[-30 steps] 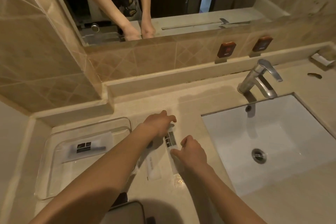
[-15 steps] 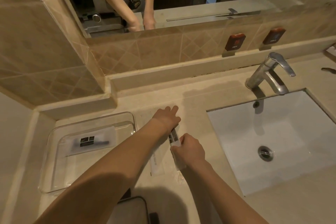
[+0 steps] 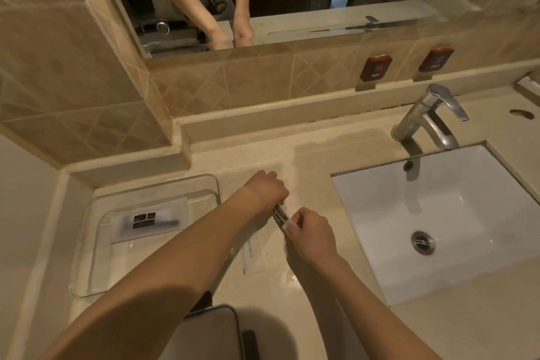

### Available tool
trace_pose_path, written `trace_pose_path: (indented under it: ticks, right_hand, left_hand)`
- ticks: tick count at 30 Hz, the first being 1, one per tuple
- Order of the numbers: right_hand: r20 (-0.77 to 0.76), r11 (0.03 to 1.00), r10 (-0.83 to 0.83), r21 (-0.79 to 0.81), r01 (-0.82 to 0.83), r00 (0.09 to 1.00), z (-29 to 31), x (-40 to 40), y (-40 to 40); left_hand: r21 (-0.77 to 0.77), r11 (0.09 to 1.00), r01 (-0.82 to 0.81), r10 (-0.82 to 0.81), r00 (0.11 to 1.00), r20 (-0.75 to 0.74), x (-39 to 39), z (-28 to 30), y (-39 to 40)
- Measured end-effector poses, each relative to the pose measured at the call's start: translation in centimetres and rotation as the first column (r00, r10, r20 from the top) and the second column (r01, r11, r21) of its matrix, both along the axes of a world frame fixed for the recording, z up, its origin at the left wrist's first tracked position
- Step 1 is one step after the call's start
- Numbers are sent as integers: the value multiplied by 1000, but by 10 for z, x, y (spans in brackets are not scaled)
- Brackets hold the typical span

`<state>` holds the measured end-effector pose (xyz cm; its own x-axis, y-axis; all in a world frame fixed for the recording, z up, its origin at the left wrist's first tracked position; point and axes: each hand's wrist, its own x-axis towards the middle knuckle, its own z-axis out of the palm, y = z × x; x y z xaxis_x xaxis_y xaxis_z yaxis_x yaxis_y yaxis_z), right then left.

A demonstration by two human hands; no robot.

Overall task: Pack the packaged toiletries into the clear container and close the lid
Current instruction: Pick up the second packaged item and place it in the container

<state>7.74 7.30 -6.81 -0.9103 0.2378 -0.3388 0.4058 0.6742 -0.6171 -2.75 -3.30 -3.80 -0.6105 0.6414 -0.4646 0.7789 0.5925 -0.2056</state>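
Observation:
A clear container [image 3: 87,231] lies open on the counter at the left, with one packaged toiletry [image 3: 149,221] bearing a black label inside it. To its right, my left hand [image 3: 267,188] and my right hand [image 3: 312,235] both grip a long clear toiletry packet [image 3: 280,213] with a dark label, held between them just above the counter. Another small white packet [image 3: 252,251] lies flat on the counter under my left forearm. No lid can be made out apart from the container.
A white sink basin [image 3: 438,213] with a chrome faucet [image 3: 429,117] lies to the right. A raised ledge and tiled wall with mirror run behind. A dark-rimmed grey object [image 3: 210,333] sits at the counter's near edge. Hot and cold signs [image 3: 375,67] stand on the ledge.
My left hand went from flat and spread on the counter to curled around the packet's far end. My right hand closed on its near end, and the packet rose off the counter.

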Motion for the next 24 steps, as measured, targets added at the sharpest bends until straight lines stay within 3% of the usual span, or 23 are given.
trace_pose_path:
  ticks: [3, 10, 15, 24]
  right_hand:
    - [-50, 999, 18, 34, -16, 999, 12, -6, 4]
    - [-242, 978, 149, 177, -108, 959, 44, -28, 0]
    - [-358, 970, 219, 183, -162, 908, 61, -36, -19]
    - [-485, 907, 421, 226, -355, 766, 83, -41, -82]
  left_hand:
    - [-26, 999, 18, -19, 999, -40, -6, 18, -1]
    - [116, 987, -112, 121, 990, -75, -15, 68, -26]
    - [172, 978, -115, 140, 979, -145, -17, 90, -62]
    - [144, 931, -335, 343, 939, -29, 4, 115, -148]
